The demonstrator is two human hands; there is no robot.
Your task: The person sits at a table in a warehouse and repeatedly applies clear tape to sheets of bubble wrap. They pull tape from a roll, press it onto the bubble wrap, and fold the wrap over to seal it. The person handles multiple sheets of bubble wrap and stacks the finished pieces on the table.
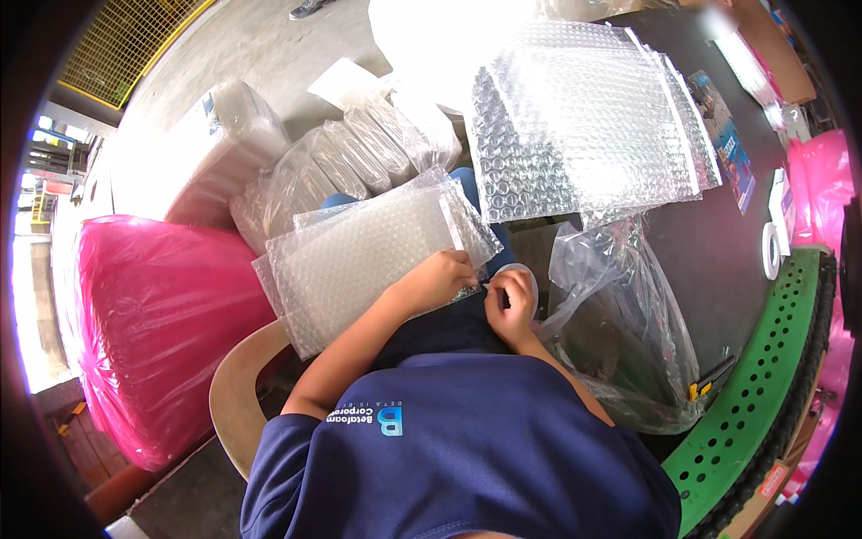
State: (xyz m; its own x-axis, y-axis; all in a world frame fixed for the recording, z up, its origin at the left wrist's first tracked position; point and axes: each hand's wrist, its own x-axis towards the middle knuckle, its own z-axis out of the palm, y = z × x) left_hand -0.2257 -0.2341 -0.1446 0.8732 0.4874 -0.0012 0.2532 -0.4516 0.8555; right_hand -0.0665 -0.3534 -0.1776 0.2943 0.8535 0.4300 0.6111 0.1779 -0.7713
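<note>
A small stack of clear bubble-wrap bags [359, 256] lies tilted across my lap, with a white strip [452, 225] along the right end of the top one. My left hand [440, 280] is closed at the lower right corner of this stack, its fingertips pinching the bag's edge. Just to its right, my right hand [510, 304] is curled with thumb and fingers pressed together; whatever sits in the pinch is too small to make out. A pale, translucent ring [535, 289] shows behind the right hand, perhaps a tape roll.
More bubble-wrap bags [584, 126] are piled on the dark table [718, 296], above a crumpled clear plastic bag [620, 314]. A yellow-and-black cutter [712, 379], a white tape roll [770, 251] and a green perforated strip [745, 395] are rightward. Pink bundle [166, 332] and wrapped stacks [332, 153] stand left and ahead.
</note>
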